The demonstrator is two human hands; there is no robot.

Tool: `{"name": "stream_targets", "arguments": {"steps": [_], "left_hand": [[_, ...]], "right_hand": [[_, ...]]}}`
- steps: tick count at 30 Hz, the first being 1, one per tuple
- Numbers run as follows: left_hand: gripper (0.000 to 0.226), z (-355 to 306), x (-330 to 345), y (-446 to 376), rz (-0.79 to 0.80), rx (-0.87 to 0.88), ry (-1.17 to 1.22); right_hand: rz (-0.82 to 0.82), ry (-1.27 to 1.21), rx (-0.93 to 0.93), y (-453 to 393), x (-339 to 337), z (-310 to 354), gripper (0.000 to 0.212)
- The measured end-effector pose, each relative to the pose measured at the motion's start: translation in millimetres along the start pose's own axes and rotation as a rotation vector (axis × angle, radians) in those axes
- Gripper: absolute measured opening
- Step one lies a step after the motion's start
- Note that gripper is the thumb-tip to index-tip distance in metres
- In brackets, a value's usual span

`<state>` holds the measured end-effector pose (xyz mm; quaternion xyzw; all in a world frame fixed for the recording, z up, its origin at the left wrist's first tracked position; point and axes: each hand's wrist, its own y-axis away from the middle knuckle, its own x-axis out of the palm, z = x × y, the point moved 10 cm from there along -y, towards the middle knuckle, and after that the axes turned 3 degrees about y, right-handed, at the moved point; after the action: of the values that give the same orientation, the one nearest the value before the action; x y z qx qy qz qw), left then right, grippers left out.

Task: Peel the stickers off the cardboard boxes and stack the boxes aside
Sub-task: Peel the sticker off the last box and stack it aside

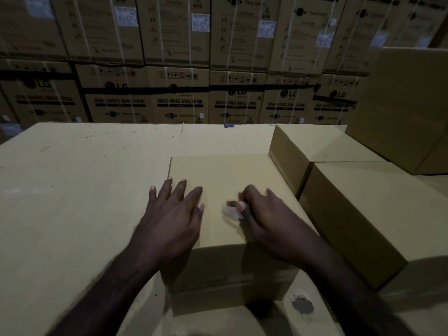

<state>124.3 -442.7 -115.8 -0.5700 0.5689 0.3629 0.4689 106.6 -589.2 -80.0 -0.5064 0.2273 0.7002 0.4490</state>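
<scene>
A plain cardboard box (225,170) stands in front of me on a large flat cardboard surface (80,170). My left hand (172,214) lies flat on the box's top near its left edge, fingers spread. My right hand (264,214) rests on the top toward the right, with thumb and fingers pinched on a small pale, partly clear sticker (231,212) that is lifted off the cardboard. The sticker is blurred.
Two plain boxes (315,146) (363,209) stand side by side right of the one under my hands, and a taller one (407,105) sits behind them. A wall of stacked washing-machine cartons (181,69) fills the background. A torn patch (301,305) marks the cardboard below.
</scene>
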Motion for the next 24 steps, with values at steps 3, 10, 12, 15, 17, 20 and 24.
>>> {"name": "stream_targets", "arguments": {"steps": [3,10,12,15,17,20,24], "left_hand": [[0.052,-3,2,-1,0.018,0.017,-0.034],[0.062,-7,4,-4,0.047,0.074,-0.073],[0.055,-9,4,-4,0.047,0.073,-0.054],[0.056,-9,4,-5,0.045,0.077,-0.033],[0.060,-9,3,-4,0.040,0.081,-0.016],[0.053,-11,1,-3,0.037,0.077,0.003],[0.058,-15,-6,-3,0.008,0.082,-0.041]], "right_hand": [[0.079,0.010,-0.071,9,16,21,0.024],[-0.037,-0.034,0.019,1,-6,-8,0.016],[0.023,-0.082,-0.034,3,7,5,0.017],[0.043,-0.165,-0.096,10,11,10,0.017],[-0.021,-0.238,-0.068,11,-3,-4,0.019],[-0.184,-0.272,-0.011,14,-32,-29,0.024],[-0.344,-0.341,0.011,23,-51,-45,0.011]]}}
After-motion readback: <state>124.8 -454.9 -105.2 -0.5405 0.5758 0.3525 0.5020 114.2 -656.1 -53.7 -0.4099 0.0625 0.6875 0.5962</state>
